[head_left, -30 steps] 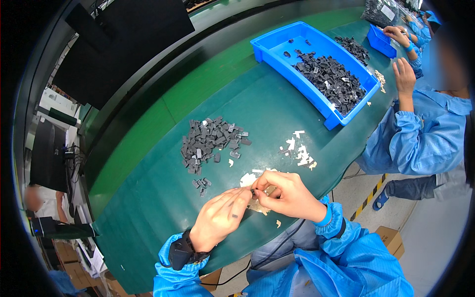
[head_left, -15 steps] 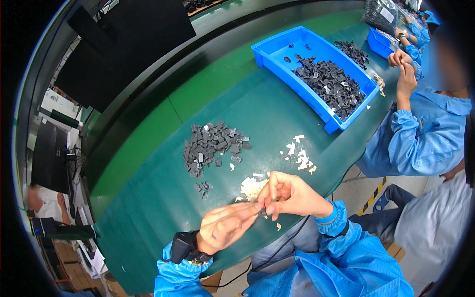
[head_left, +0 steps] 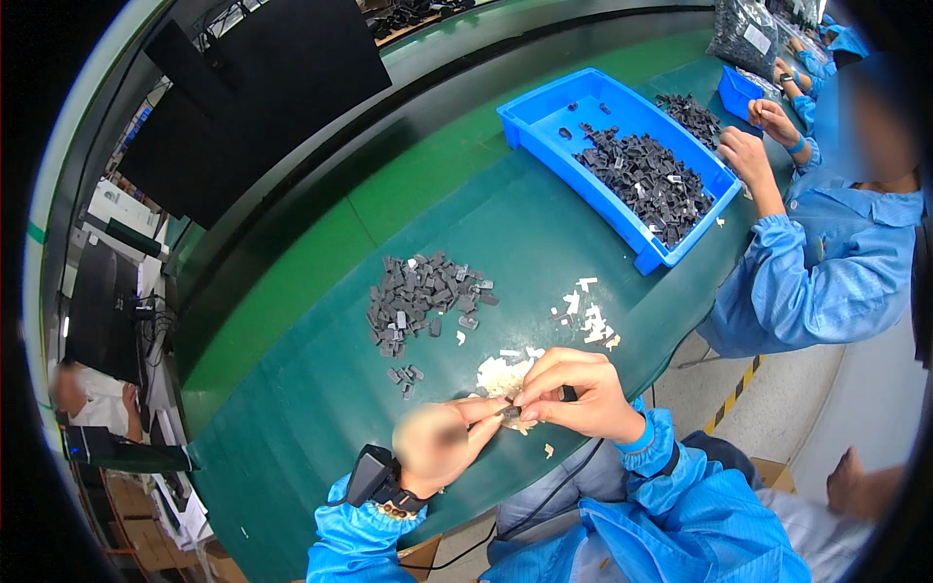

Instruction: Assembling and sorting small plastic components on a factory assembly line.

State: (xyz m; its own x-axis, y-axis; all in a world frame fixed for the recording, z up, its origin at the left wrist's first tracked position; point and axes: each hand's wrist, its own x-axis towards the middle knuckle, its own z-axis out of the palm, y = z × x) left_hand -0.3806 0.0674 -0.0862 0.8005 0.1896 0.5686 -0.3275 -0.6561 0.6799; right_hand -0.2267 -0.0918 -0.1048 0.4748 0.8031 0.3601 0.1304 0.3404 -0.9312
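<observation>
Over the near edge of the table, my left hand (head_left: 439,442) and my right hand (head_left: 585,400) meet fingertip to fingertip. Between them is a small black plastic part (head_left: 511,413), pinched by the left fingers and gripped at its upper end by the right thumb and fingers. A dark piece (head_left: 568,393) shows in the curl of my right hand; what it is I cannot make out. Just beyond my fingers lies a heap of cream-coloured scraps (head_left: 501,373). Farther off is a pile of black plastic parts (head_left: 424,296), with a small cluster (head_left: 405,379) on its near side.
A blue bin (head_left: 573,160) holding many black parts stands at the far right, with another black heap (head_left: 690,115) behind it. White scraps (head_left: 593,319) lie right of the pile. At the right a co-worker (head_left: 816,277) in blue sits by the table (head_left: 321,408).
My right fingers have shifted on the black part, and my left hand has turned slightly. The co-worker's near hand has moved left to the bin's edge. The whole view has shifted a little.
</observation>
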